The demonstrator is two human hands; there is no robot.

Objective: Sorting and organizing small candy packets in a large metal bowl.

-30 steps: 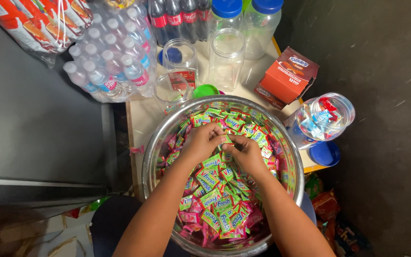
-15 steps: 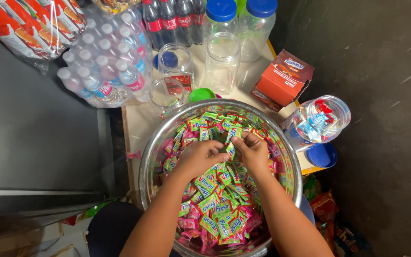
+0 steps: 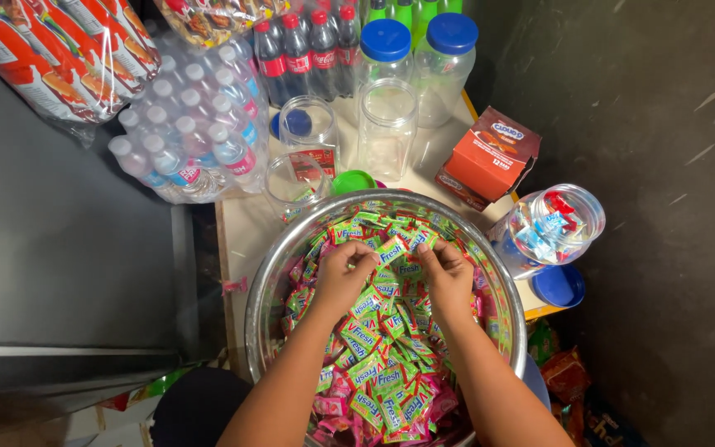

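Steel bowl [image 3: 268, 291] fills lower centre of frame, heaped with sweet packets [image 3: 374, 364]. Left hand [image 3: 343, 277] and right hand [image 3: 447, 276] pinch green packet [image 3: 392, 249] between them, long axis running lower-left to upper-right.

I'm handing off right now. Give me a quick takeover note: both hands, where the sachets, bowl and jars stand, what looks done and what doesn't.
Left hand: over the steel bowl, fingers pinching a green sachet.
Right hand: also in the bowl, fingertips on the same sachet's other end.
Sachets: green and pink, heaped in the bowl, filling it.
Jars: one lying on its side at right, part-filled with blue and red sweets, its blue lid off beside it; open clear jars behind the bowl look empty.
Done: little to see. Left: the bowl is still full.
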